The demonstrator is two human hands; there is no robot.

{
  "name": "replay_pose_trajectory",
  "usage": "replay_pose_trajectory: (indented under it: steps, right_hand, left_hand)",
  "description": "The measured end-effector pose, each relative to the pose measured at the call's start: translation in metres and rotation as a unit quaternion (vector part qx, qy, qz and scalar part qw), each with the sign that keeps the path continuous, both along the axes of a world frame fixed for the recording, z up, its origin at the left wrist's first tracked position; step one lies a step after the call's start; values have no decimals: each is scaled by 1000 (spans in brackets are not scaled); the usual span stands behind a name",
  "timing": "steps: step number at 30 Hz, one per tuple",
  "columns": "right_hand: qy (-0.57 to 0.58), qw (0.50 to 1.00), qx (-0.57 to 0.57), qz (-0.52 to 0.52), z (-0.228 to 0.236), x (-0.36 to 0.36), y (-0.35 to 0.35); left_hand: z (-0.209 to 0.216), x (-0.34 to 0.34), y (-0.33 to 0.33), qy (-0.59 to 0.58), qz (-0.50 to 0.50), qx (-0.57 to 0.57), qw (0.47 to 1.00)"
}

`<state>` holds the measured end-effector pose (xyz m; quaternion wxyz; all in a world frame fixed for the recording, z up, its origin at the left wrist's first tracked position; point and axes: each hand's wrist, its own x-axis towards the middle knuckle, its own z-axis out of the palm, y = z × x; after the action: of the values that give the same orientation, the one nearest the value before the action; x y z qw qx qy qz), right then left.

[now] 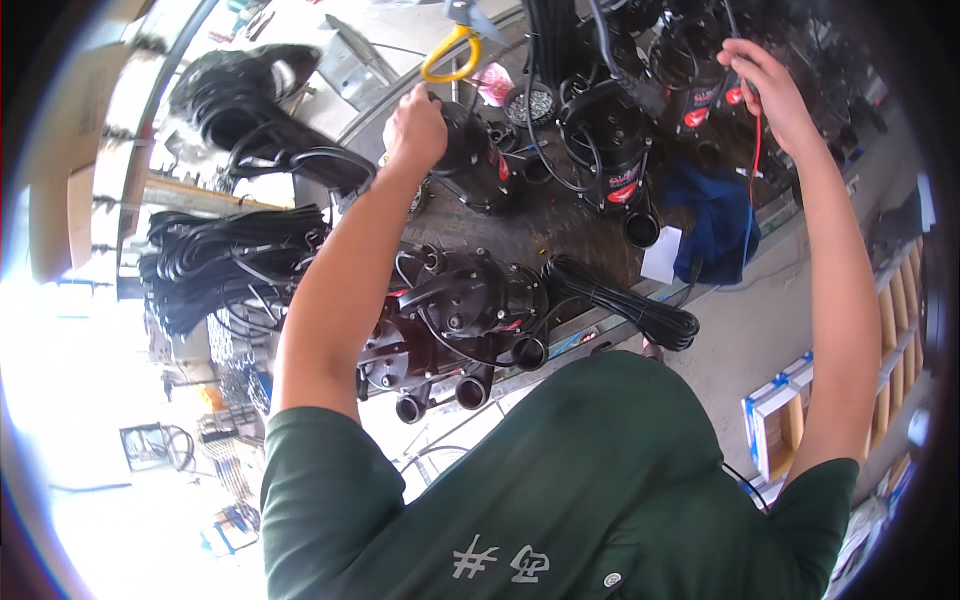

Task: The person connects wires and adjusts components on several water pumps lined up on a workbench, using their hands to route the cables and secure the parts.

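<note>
At the upper left of the bench, my left hand (415,130) is closed against the top of a black submersible pump (475,165). Its fingertips are partly hidden, so the exact grip on the pump does not show. My right hand (765,85) is raised at the upper right, thumb and fingers pinched together. From it hangs a thin red wire (757,145), and a dark cable runs upward beside the fingers. Below that hand lie a dark blue cloth (712,225) and a white sheet of paper (661,256).
Other black pumps (605,145) stand on the dark bench (600,245), several nearer me (470,290). Coiled black cables lie at the left (235,250) and front edge (625,300). Yellow-handled scissors (455,55) and a bowl of small metal parts (530,104) are at the back.
</note>
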<state>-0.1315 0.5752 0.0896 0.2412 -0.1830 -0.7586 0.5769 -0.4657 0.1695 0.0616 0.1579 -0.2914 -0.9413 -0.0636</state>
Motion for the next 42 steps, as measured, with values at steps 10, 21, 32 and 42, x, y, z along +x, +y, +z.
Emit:
replay_pose_trajectory:
  steps: [10, 21, 32, 42]
  right_hand:
    - [46, 991, -115, 57, -6, -12, 3]
    - [157, 981, -109, 31, -13, -6, -1]
    - [42, 988, -145, -36, 1, 5, 28]
    - [33, 987, -129, 92, 22, 9, 31]
  left_hand:
    - [24, 19, -48, -110, -89, 37, 989]
    - [-9, 220, 51, -391, -106, -120, 906]
    - [-210, 172, 41, -146, 83, 61, 984]
    - [-176, 199, 81, -65, 167, 401, 898]
